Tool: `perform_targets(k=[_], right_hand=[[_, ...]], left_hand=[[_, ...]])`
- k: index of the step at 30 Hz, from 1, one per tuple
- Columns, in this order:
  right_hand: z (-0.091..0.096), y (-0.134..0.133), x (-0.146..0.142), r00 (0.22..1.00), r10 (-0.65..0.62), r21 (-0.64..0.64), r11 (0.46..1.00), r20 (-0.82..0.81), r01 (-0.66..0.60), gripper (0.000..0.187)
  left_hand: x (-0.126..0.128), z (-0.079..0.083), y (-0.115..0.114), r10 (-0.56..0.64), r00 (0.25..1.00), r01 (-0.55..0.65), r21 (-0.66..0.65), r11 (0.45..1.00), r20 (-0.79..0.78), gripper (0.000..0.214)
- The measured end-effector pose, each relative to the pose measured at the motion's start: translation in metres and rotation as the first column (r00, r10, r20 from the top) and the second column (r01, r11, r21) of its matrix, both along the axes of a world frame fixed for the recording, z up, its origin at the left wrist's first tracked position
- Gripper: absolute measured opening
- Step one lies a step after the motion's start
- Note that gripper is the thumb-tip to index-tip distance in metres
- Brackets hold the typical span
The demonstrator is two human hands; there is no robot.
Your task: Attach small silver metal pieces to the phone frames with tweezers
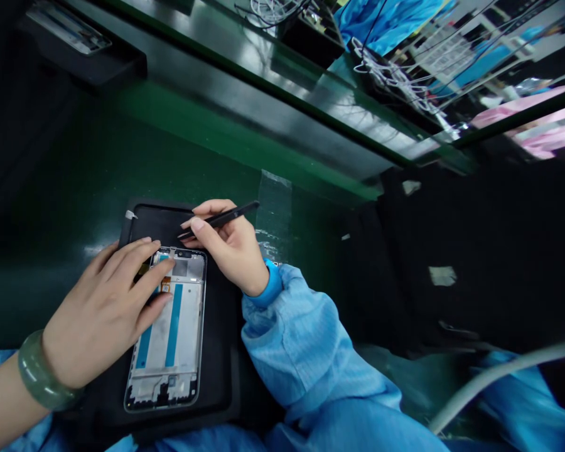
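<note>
The left hand (101,307) rests spread fingers on the smartphone frame (188,333), probably to steady it; the right hand (233,251) clamps its fingers on a slim black tool (235,213), perhaps for precision.

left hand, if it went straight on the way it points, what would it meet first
Up and to the right in the picture, the left hand would probably first meet the slim black tool held in the right hand. Depth is unclear, so it might pass beneath.
</note>
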State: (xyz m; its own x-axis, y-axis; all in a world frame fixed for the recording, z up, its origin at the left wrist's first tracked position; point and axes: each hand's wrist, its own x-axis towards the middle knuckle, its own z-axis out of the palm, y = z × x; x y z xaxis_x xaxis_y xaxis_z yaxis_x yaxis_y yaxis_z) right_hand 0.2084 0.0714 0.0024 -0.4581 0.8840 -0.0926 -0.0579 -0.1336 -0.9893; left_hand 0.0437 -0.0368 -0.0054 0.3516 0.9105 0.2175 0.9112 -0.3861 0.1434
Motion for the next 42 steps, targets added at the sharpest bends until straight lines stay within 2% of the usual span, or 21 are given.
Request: perform_targets(k=[9,16,22,28,38,40,42], right_hand=[[-0.008,-0.001,0.000,0.999,0.020,0.068,0.997,0.031,-0.022,0.022],[-0.014,-0.002,0.002,0.984,0.019,0.218,0.974,0.175,-0.058,0.020],[-0.011,-0.006,0.001,0.980,0.007,0.303,0.951,0.199,-0.068,0.018],[-0.008,-0.009,0.002,0.968,0.005,0.431,0.895,0.253,-0.118,0.015],[-0.009,-0.010,0.001,0.959,-0.047,0.539,0.834,0.279,-0.116,0.009],[-0.008,-0.011,0.000,0.957,-0.062,0.579,0.807,0.282,-0.118,0.009],[-0.007,-0.012,0.000,0.949,-0.089,0.655,0.743,0.302,-0.138,0.009]], left_hand=[[0.000,-0.001,0.000,-0.008,1.000,0.009,0.020,1.000,-0.005,0.044],[0.002,0.000,0.000,-0.001,0.999,0.003,0.061,0.998,-0.032,0.043],[0.001,-0.001,0.000,0.000,1.000,0.000,0.056,0.998,-0.008,0.043],[0.001,-0.003,0.000,0.005,1.000,-0.005,0.045,0.999,0.011,0.043],[0.001,-0.003,0.000,0.005,1.000,-0.006,0.047,0.999,0.018,0.044],[0.001,-0.003,0.000,0.006,1.000,-0.006,0.050,0.999,0.014,0.044],[0.001,-0.003,0.000,0.003,1.000,-0.003,0.049,0.999,0.010,0.044]])
